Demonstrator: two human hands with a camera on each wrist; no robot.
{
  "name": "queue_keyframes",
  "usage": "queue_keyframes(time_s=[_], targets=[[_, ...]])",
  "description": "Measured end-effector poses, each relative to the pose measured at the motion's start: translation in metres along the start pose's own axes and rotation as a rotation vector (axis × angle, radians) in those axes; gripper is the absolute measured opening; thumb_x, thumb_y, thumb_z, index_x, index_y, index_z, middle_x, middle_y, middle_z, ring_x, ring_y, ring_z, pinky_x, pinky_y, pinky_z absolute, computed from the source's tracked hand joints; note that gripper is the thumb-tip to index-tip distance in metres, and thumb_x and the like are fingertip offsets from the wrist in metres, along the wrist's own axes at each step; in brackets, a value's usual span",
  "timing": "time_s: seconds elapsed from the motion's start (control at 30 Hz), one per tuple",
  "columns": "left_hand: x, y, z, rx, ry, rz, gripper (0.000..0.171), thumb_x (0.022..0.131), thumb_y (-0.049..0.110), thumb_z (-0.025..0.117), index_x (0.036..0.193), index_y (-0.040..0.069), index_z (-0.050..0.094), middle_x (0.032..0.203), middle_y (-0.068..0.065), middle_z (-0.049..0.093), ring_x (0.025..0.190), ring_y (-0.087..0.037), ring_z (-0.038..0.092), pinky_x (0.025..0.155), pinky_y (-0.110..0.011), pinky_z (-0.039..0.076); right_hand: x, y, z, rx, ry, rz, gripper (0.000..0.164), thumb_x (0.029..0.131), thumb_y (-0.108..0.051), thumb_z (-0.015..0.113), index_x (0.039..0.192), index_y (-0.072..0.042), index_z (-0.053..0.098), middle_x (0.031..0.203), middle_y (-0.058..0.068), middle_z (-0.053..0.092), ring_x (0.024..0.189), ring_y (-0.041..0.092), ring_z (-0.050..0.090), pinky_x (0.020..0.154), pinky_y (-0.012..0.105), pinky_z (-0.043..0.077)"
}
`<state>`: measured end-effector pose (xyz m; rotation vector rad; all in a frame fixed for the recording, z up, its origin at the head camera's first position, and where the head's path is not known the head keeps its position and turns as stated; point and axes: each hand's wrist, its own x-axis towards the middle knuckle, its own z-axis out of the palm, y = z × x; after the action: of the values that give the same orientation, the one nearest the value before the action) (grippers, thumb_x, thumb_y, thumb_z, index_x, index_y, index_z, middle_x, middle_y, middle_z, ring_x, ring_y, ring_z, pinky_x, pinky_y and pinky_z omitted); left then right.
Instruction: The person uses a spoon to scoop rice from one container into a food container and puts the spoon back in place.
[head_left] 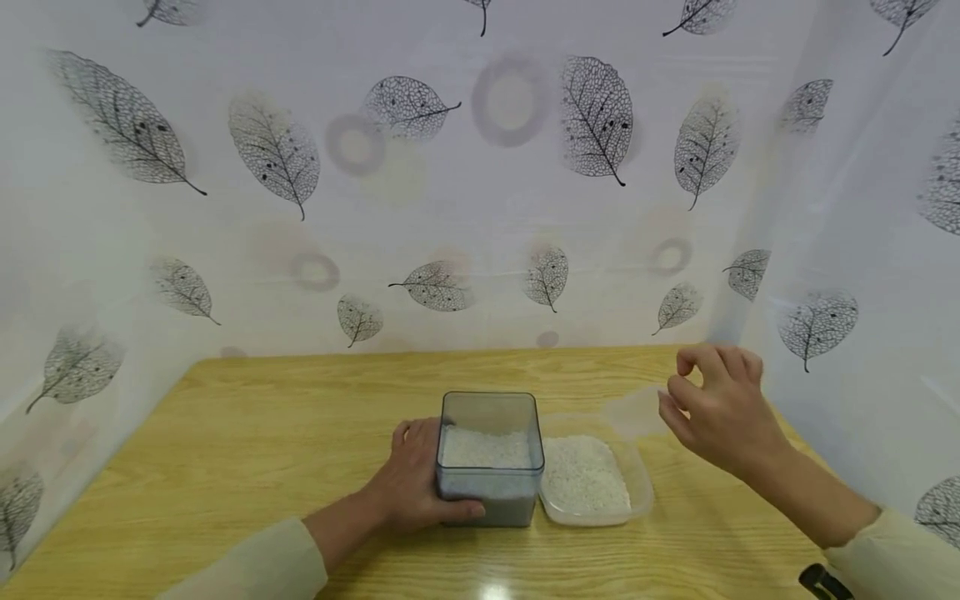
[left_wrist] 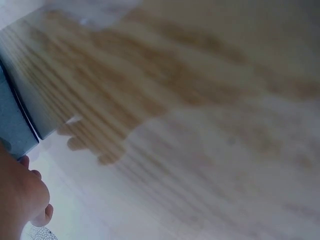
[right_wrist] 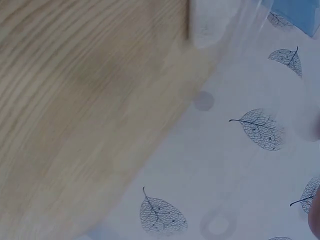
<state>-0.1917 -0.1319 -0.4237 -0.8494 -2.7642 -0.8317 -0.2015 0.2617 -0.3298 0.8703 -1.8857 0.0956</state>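
Observation:
My left hand (head_left: 414, 479) grips the left side of a square, smoky see-through container (head_left: 489, 496), thumb across its front and fingers behind. White rice (head_left: 486, 448) lies inside it. Against its right side is a low, clear plastic tub (head_left: 641, 483), also holding rice (head_left: 585, 475). Raised beyond the tub's right side, my right hand (head_left: 720, 412) pinches the edge of a thin, translucent white plastic piece (head_left: 636, 411), whose exact kind is unclear. This piece overlaps the tub's back rim in the head view. The left wrist view catches the container (left_wrist: 15, 115) beside my curled fingers (left_wrist: 35, 192).
Both containers stand on a wood-grain table (head_left: 285, 450). A whitish curtain (head_left: 465, 200) printed with dark leaves hangs behind the table and along both sides. A dark strap (head_left: 823, 582) shows below my right sleeve.

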Motion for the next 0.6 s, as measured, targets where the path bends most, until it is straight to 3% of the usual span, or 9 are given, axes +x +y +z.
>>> queue_keyframes(time_s=[0.1,0.33,0.6], targets=[[0.001,0.000,0.000,-0.005,0.002,0.001,0.108,0.066,0.076,0.074,0.143,0.010,0.036,0.130,-0.001,0.051,0.123,-0.023,0.043,0.110,-0.053,0.019,0.013,-0.004,0.001,0.016,0.029,0.008,0.040,0.098,-0.025,0.047,0.059,-0.013,0.045,0.088,0.016,0.047,0.083,0.040,0.037,0.068,0.054,0.018],[0.000,-0.001,0.001,-0.003,0.005,0.011,0.110,0.066,0.075,0.074,0.143,0.008,0.037,0.131,-0.003,0.051,0.124,-0.024,0.043,0.110,-0.054,0.019,0.046,-0.022,0.011,0.086,0.113,0.112,0.038,0.092,-0.025,0.052,0.056,-0.014,0.047,0.087,0.015,0.047,0.088,0.042,0.038,0.069,0.055,0.019],[0.000,-0.002,0.001,-0.016,0.008,0.014,0.111,0.065,0.075,0.075,0.143,0.006,0.037,0.129,-0.002,0.051,0.123,-0.024,0.043,0.109,-0.054,0.019,0.073,-0.055,0.028,0.185,0.069,0.114,0.033,0.090,-0.022,0.054,0.058,-0.015,0.048,0.089,0.010,0.047,0.091,0.037,0.040,0.072,0.056,0.024]])
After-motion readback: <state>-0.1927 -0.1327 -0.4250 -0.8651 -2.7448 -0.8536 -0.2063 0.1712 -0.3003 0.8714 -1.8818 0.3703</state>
